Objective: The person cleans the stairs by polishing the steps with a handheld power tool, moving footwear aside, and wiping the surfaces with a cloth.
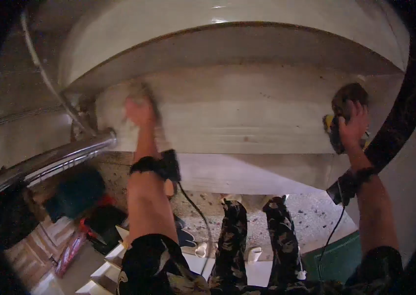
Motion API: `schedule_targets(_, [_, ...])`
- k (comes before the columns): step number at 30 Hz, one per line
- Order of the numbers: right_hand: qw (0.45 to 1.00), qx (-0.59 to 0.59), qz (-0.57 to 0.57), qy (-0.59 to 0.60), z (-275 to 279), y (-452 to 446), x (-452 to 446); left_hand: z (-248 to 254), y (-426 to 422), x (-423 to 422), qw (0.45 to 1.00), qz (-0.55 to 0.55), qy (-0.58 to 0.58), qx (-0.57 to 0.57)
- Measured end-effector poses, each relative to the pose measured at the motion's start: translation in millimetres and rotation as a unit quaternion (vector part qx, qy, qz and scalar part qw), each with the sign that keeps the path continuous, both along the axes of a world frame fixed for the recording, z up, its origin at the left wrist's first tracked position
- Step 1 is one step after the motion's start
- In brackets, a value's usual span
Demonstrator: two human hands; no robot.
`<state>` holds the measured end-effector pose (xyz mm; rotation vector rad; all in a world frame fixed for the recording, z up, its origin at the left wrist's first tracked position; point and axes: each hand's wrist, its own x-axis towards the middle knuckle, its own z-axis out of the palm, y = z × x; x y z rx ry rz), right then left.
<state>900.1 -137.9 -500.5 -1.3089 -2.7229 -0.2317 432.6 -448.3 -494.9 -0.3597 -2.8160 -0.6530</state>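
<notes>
My left hand (140, 112) is over the left part of a long pale surface (237, 110), smeared by motion. A blurred brownish patch (147, 91) shows at its fingers, and I cannot make out whether it is something held. At the right end of the surface, my right hand (355, 125) has its fingers bent over a black and yellow thing (334, 130), partly hidden under the palm. Against it, just beyond my fingers, is a dark brown rounded lump (349, 94). A black strap with a small device and cable sits on each wrist.
A curved pale panel (237, 12) overhangs the back. At left are a shiny metal tube (51, 160), a pale hose (41, 69) and a dark teal thing (80, 191) among clutter. A dark curved band (404, 118) edges the right. Below lies a speckled floor (311, 216), with a green box (338, 255).
</notes>
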Motion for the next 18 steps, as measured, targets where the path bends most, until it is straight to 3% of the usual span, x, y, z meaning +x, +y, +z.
schedule_targets(1, [1.000,-0.001,0.001,0.004,-0.3,0.9,0.5,-38.0,20.0,10.2,0.983,-0.154,0.086,0.054])
schedule_targets(2, [1.000,-0.001,0.003,0.013,0.9,1.6,-0.5,-17.0,69.1,62.3,0.979,-0.194,0.009,0.064])
schedule_targets(3, [1.000,0.000,0.001,0.011,3.7,0.0,-3.2,-41.8,102.2,103.7,0.960,-0.253,0.086,0.086])
schedule_targets(4, [1.000,-0.009,-0.020,0.003,6.8,-2.7,-6.2,-39.9,134.8,144.8,0.941,-0.318,-0.009,0.119])
schedule_targets(7, [0.999,-0.013,-0.027,0.014,7.7,-1.7,-4.8,-28.5,218.4,243.0,0.894,-0.412,-0.078,0.158])
schedule_targets(9, [0.999,-0.008,-0.013,0.029,5.7,-1.7,-3.9,-1.3,241.5,271.8,0.789,-0.517,-0.308,0.123])
schedule_targets(11, [0.998,-0.026,-0.023,0.051,3.2,-2.8,-3.8,19.5,245.9,285.2,0.711,-0.514,-0.438,0.196])
schedule_targets(12, [0.998,-0.029,-0.021,0.052,3.4,-0.6,-2.4,31.3,236.5,283.1,0.713,-0.512,-0.438,0.194])
schedule_targets(14, [0.999,-0.008,-0.007,0.041,2.4,-1.5,-2.8,56.6,186.3,258.9,0.714,-0.508,-0.248,0.413])
schedule_targets(15, [0.999,-0.019,-0.003,0.039,3.8,-4.6,-4.5,66.1,151.2,235.2,0.728,-0.497,-0.218,0.419])
schedule_targets(16, [0.999,-0.019,0.001,0.047,6.2,-6.0,-4.8,75.1,118.6,212.7,0.756,-0.467,-0.207,0.409])
schedule_targets(18, [0.999,-0.014,0.005,0.052,6.4,-0.5,-3.5,70.5,39.9,163.5,0.876,-0.377,-0.205,0.220])
